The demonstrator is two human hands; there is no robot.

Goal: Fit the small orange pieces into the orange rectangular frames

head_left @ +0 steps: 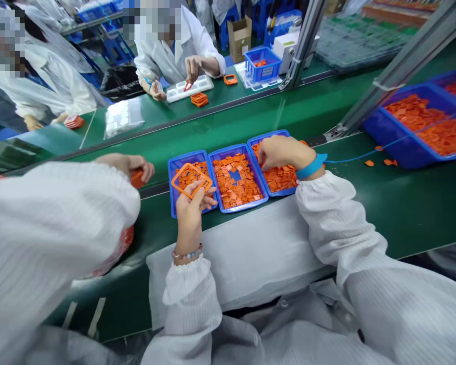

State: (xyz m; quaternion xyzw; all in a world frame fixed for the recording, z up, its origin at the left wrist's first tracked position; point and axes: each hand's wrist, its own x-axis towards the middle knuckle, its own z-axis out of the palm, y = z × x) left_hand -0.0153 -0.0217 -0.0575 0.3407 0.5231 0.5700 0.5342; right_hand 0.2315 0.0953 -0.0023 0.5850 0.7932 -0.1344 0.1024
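Note:
An orange frame [178, 183] is pinched between the thumb and fingers of my left hand [192, 205], tilted above the left blue tray [172, 195]. The middle blue tray [265, 196] holds many small orange pieces [231, 191]. Over the right blue tray [285, 192], my right hand [279, 151] reaches down with bent fingers at the orange pieces [281, 177]; its fingertips are partly hidden, and whatever they grip cannot be made out. A blue band [312, 166] with a cord circles my right wrist. White paper [251, 248] lies in front of the trays.
At the left, a co-worker's hand [131, 165] holds orange parts beside a sleeve. Across the green belt [220, 121], another person's hands work at a white tray [190, 88]. A metal post [368, 88] and a large blue bin [414, 147] of orange parts stand at the right.

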